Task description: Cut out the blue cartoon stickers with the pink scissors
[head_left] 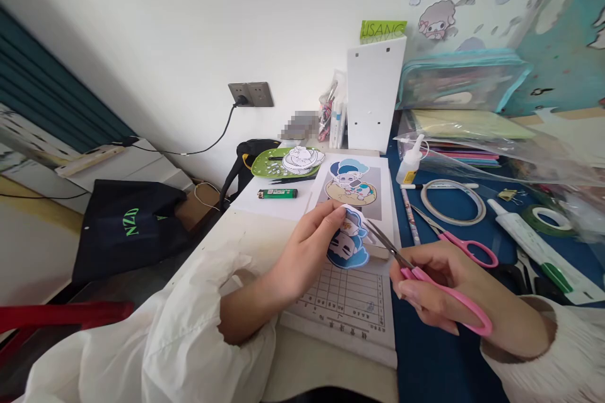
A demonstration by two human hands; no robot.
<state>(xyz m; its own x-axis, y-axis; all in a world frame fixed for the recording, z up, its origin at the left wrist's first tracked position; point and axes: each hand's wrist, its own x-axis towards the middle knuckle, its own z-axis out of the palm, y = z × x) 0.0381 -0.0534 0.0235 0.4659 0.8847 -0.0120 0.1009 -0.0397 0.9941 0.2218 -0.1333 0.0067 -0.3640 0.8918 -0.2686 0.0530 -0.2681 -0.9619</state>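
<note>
Between the thumb and fingers of my left hand [309,245] is a blue-and-white cartoon paper cutout [348,244]. My right hand [437,283] holds pink-handled scissors [420,274], their blades pointing up and left, with the tips beside the cutout's right edge. Beyond the cutout, a printed sheet [385,201] bears a picture of a blue-haired cartoon figure [352,182]. A form with a printed grid [352,302] lies under and in front of my hands.
Left of the sheet are a green lighter [277,194] and a green tray [262,167]. On the blue mat at right lie more pink scissors [472,250], tape rolls [481,214], a glue bottle [410,164] and a white tube [534,242]. A white box [375,94] stands behind.
</note>
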